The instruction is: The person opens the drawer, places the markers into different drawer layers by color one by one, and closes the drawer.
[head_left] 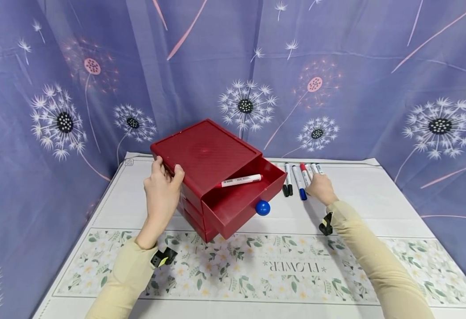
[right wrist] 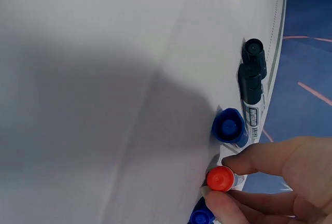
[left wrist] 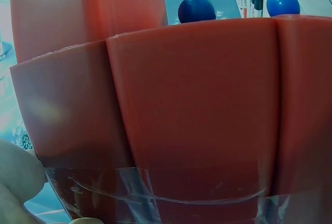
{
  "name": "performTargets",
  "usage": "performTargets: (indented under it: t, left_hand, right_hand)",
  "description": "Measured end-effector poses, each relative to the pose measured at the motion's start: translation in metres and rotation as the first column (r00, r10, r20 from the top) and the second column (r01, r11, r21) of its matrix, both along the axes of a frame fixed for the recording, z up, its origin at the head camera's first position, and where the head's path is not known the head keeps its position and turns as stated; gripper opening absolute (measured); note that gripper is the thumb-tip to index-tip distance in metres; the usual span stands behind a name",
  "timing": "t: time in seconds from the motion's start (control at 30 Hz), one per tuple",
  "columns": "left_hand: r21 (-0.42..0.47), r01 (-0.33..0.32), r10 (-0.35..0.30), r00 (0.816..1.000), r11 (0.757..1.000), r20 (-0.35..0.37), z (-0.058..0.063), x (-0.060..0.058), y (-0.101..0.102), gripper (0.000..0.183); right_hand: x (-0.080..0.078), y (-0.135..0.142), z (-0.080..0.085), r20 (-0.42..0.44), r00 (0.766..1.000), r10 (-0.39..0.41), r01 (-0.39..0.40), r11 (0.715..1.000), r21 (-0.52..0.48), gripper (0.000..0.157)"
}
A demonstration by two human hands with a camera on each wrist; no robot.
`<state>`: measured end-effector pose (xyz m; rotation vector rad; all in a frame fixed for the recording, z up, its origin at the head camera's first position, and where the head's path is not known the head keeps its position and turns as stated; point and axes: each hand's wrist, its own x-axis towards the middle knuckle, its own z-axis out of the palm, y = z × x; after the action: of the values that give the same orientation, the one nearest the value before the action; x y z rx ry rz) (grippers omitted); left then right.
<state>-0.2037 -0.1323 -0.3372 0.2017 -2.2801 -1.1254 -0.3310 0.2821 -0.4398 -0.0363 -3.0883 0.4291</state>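
A dark red drawer box (head_left: 207, 153) stands at an angle on the table, its top drawer (head_left: 238, 221) pulled out by a blue ball knob (head_left: 262, 208). Inside that drawer lies a white marker (head_left: 241, 180) with a red end. My left hand (head_left: 162, 190) grips the box's left side near its top edge. At the row of markers, my right hand (head_left: 321, 188) pinches a red-capped marker (right wrist: 220, 178) between thumb and fingers. Blue-capped markers (right wrist: 229, 125) lie on both sides of it, and black-capped markers (right wrist: 251, 83) are farther along the row.
A white table cover (head_left: 360, 190) with a printed flower band (head_left: 297, 283) lies under everything. Behind the table hangs a purple dandelion curtain (head_left: 201, 79). Clear tape (left wrist: 207, 182) runs across the drawer box's side.
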Motion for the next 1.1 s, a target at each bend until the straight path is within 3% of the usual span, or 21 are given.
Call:
performTargets:
  t: [0.43,1.1]
  left_hand:
    - [0.003,0.000,0.000,1.000,1.000,0.007,0.000,-0.002,0.000,0.063]
    - [0.001,-0.013,0.013,1.000,1.000,0.016,-0.001,-0.001,0.001,0.063]
  right_hand:
    - [0.004,0.009,-0.001,0.044,0.997,-0.059,0.063,0.993,-0.097,0.017]
    - [0.006,0.012,0.006,0.060,0.998,-0.036,0.043,0.992,-0.121,0.023]
